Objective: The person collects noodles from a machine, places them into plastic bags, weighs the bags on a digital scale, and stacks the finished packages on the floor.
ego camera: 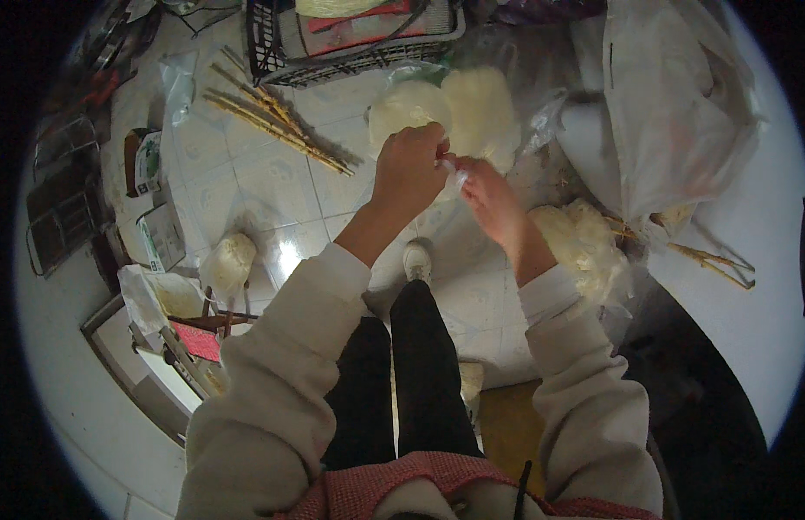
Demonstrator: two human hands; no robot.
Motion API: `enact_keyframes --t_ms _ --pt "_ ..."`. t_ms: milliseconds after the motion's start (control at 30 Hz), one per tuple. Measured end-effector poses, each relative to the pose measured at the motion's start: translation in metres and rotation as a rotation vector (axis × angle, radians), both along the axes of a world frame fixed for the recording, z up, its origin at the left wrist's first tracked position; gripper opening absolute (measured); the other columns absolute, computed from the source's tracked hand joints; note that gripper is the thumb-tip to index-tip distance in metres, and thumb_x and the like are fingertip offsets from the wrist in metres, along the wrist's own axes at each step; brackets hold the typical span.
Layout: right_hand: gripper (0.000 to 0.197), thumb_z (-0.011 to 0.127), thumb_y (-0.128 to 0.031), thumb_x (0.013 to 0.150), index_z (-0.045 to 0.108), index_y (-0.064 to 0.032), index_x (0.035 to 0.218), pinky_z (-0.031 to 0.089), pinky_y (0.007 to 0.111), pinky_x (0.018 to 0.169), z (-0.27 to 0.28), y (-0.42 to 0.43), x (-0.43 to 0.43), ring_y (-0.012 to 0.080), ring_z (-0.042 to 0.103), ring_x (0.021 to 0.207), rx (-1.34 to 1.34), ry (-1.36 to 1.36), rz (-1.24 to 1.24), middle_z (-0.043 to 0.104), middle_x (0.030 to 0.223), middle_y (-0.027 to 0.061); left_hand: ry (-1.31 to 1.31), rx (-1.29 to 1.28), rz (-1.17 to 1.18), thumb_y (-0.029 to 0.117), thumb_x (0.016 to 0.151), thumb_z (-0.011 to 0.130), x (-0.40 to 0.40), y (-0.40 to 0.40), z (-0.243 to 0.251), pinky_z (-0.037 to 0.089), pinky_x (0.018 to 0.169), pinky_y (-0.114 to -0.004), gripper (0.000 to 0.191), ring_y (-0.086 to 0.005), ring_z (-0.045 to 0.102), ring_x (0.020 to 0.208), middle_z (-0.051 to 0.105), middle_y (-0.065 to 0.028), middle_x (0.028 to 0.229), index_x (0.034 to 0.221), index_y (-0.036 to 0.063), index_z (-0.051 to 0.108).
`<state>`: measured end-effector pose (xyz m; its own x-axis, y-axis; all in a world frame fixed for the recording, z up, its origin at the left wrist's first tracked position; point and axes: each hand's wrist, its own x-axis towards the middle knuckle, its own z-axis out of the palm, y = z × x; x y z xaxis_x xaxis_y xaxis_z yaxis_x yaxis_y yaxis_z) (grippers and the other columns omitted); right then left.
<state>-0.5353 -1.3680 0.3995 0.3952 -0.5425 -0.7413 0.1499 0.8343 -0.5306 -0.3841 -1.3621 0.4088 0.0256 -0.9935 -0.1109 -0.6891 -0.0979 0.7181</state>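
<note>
My left hand [412, 162] and my right hand [487, 195] meet in front of me, fingertips nearly touching. Between them they pinch a thin whitish strip [449, 166], which looks like twisted plastic. Most of the left fingers are hidden behind the back of that hand. Just beyond, a rounded pale-yellow bundle [402, 110] and a longer pale-yellow bundle [482, 120] lie side by side, seemingly in clear plastic. Whether the strip belongs to one of these bundles I cannot tell.
A black plastic crate [370, 62] stands at the far side. Thin yellowish sticks [279, 133] lie on the tiled floor [272, 188]. More pale bagged material [581, 247] sits at right, below a large whitish plastic bag [675, 117]. A wooden stool [224, 320] is at left.
</note>
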Motion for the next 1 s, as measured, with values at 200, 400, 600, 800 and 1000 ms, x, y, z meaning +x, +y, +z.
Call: enact_keyframes --t_ms 200,400,600,800,1000 --pt "0.025 0.045 -0.025 0.09 0.057 -0.0114 0.107 0.029 0.027 0.096 -0.025 -0.008 0.015 0.0111 0.046 0.102 -0.601 -0.071 0.182 0.054 0.106 -0.001 0.05 0.172 0.128 0.01 0.073 0.065 0.021 0.004 0.012 0.049 0.065 -0.039 0.016 -0.0305 0.062 0.071 0.063 -0.0129 0.075 0.084 0.0022 0.057" --pt "0.036 0.048 -0.037 0.085 0.058 -0.0041 0.095 0.034 0.028 0.089 -0.021 -0.02 0.044 0.015 0.049 0.094 -0.22 -0.033 0.158 0.057 0.093 0.0055 -0.077 0.065 0.03 0.013 0.074 0.068 0.02 0.009 0.014 0.048 0.064 -0.037 0.019 -0.0301 0.062 0.069 0.062 -0.0148 0.074 0.085 0.0016 0.057" --pt "0.042 0.044 -0.041 0.085 0.059 -0.0025 0.087 0.038 0.029 0.079 0.003 -0.021 0.053 0.0161 0.051 0.079 -0.235 0.174 -0.022 0.058 0.083 0.0079 0.1 0.129 0.196 0.013 0.076 0.065 0.015 0.037 0.011 0.047 0.063 -0.041 0.014 -0.0329 0.06 0.071 0.062 -0.016 0.074 0.08 0.0019 0.058" --pt "0.042 0.051 -0.048 0.087 0.059 -0.0069 0.089 0.044 0.03 0.075 0.03 -0.072 0.029 0.0153 0.054 0.078 -0.433 0.444 0.007 0.055 0.079 0.0049 0.101 0.004 0.301 0.017 0.075 0.07 0.04 0.051 0.009 0.046 0.053 -0.038 0.022 -0.0316 0.059 0.058 0.06 -0.0156 0.067 0.076 0.0004 0.056" --pt "0.02 0.059 -0.028 0.086 0.053 -0.0095 0.092 0.045 0.03 0.076 0.01 -0.04 -0.02 0.0121 0.051 0.076 -0.539 0.024 -0.082 0.049 0.079 -0.0002 0.206 0.013 0.334 0.008 0.076 0.064 0.057 0.059 -0.012 0.049 0.061 -0.036 0.006 -0.0269 0.062 0.07 0.064 -0.0111 0.072 0.079 0.0042 0.062"
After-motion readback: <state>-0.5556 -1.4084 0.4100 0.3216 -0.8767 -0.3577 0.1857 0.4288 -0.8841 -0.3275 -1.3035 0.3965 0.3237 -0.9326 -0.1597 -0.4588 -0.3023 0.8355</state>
